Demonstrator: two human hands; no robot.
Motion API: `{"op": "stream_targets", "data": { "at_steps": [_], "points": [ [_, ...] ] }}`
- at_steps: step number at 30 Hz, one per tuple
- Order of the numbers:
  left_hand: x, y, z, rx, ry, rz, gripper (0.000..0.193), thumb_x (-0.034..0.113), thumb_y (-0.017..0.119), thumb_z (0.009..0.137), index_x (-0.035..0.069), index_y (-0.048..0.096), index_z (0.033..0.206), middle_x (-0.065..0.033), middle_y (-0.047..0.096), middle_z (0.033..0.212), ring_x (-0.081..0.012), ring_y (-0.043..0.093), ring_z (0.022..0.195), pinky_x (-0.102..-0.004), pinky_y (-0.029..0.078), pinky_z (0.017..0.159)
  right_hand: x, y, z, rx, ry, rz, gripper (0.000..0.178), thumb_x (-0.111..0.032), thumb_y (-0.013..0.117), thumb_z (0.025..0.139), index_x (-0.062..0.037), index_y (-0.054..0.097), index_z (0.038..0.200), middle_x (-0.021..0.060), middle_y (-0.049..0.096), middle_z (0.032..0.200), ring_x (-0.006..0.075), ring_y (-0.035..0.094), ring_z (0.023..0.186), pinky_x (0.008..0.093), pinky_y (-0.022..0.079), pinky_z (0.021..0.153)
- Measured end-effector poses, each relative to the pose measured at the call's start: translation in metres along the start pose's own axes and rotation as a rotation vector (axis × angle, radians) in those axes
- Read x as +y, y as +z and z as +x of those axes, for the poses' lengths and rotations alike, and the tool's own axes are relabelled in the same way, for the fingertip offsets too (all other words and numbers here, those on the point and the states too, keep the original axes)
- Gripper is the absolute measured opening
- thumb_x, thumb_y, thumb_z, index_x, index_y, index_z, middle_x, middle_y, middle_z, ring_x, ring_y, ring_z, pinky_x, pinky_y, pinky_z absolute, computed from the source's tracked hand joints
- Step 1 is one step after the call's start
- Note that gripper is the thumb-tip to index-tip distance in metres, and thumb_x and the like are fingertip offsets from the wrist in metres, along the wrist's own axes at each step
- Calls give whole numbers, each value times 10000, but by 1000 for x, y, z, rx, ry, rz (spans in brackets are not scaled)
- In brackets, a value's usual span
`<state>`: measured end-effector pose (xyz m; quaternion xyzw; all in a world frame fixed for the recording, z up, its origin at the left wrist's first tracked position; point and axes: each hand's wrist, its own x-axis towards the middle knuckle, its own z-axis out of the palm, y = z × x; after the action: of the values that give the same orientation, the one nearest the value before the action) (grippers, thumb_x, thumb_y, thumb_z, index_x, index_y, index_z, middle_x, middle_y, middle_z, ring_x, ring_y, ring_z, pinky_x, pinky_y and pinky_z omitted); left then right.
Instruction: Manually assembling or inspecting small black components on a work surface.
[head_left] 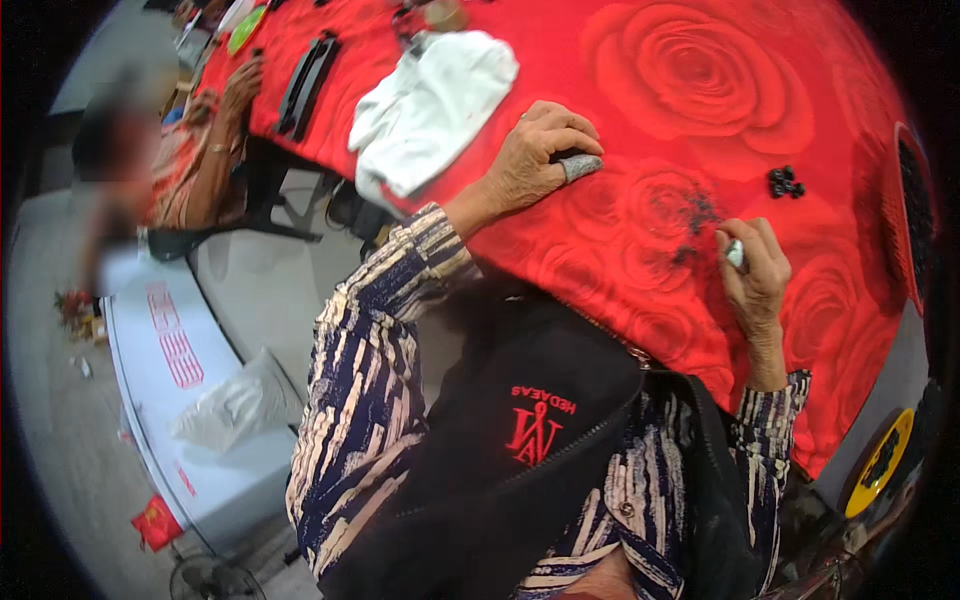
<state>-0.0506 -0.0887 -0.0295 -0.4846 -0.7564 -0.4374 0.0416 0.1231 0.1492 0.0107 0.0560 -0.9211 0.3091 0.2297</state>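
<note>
My left hand [540,158] rests on a red rose-patterned tablecloth [650,150], its fingers bent and close together. A grey wrap covers its thumb; whatever may be under the fingers is hidden. To the right, my right hand [757,268] is closed in a pinch over the cloth, with a pale wrap showing on one digit. Anything held there is too small to make out. Between the hands lie scattered black scraps [700,210]. A small cluster of black pieces [785,182] sits beyond my right hand.
A white cloth [435,105] lies beyond my left hand, near a long black object [306,85]. At the right stand a red-rimmed container [903,225] of dark pieces and a yellow bowl [858,497]. Another person's hand [240,88] is at the far left edge. A white box [140,330] stands left.
</note>
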Motion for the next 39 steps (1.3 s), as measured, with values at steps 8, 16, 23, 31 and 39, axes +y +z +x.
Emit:
{"op": "stream_targets", "data": {
  "at_steps": [8, 16, 23, 31, 39],
  "points": [
    [4, -30, -42, 7, 63, 98, 141, 110, 697, 725, 57, 617, 828, -47, 605, 923, -219, 534, 928, -330, 411, 822, 4, 2, -1, 9, -18, -31, 118, 23, 627, 774, -7, 578, 877, 80, 481, 702, 166, 484, 567, 255, 393, 505],
    [14, -42, -72, 22, 106, 164, 151, 121, 682, 736, 59, 586, 834, -54, 584, 921, -239, 531, 896, -341, 419, 793, 8, -2, -3, 71, -50, -51, 59, 13, 601, 813, 1, 580, 867, 49, 470, 692, 93, 415, 554, 215, 338, 483],
    [14, -58, -124, -9, 135, 393, 180, 112, 663, 733, 45, 587, 882, -91, 569, 950, -270, 539, 907, -365, 437, 786, 16, -4, -4, 66, -59, -117, 113, 26, 629, 773, 2, 581, 872, 66, 496, 704, 121, 476, 558, 233, 377, 485],
    [22, -63, -163, 42, 52, 622, 201, 54, 571, 682, 57, 596, 881, -77, 557, 966, -248, 531, 921, -363, 438, 800, 15, -9, -3, 39, 16, -148, 116, 33, 628, 770, 1, 580, 870, 89, 500, 700, 156, 505, 573, 255, 396, 505],
    [75, -36, -89, 182, 173, 350, 229, 102, 689, 681, 62, 598, 887, -97, 570, 924, -283, 526, 888, -391, 428, 785, 13, -6, -3, 130, 15, -27, 115, -33, 651, 722, -36, 587, 818, 112, 508, 674, 255, 521, 569, 337, 398, 485]
  ]
}}
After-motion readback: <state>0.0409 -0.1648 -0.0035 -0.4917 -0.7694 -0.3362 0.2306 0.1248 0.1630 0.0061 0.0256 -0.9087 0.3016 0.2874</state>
